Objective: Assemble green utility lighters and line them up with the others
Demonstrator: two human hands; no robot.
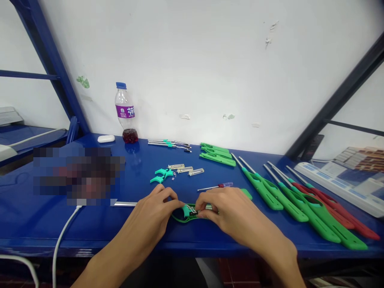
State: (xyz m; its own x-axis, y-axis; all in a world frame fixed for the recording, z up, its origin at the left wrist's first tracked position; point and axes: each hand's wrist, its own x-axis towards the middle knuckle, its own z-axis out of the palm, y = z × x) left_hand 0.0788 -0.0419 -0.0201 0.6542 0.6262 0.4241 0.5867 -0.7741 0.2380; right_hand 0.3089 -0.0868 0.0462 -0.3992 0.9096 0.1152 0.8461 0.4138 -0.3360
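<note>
At the near side of a blue table (99, 228), a left hand (157, 208) clamps an open green handle (186, 220) while a right hand's (226, 204) fingertips pinch its wires (191, 209); beyond lie 1 screwdriver (220, 185), 3 clear plastic pieces (184, 170) and 1 bottle (126, 116).

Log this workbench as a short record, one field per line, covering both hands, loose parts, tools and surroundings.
Left hand: fingertips at the teal trigger in a green casing; exact grip hidden
Right hand: thumb and finger by the white wires; grip unclear
Loose parts: teal pieces, clear parts, metal tubes with wires
Stacked behind: green casings
Tool: screwdriver
Right side: green lighters, red lighters, power strip
Back left: bottle, dark liquid low inside
</note>
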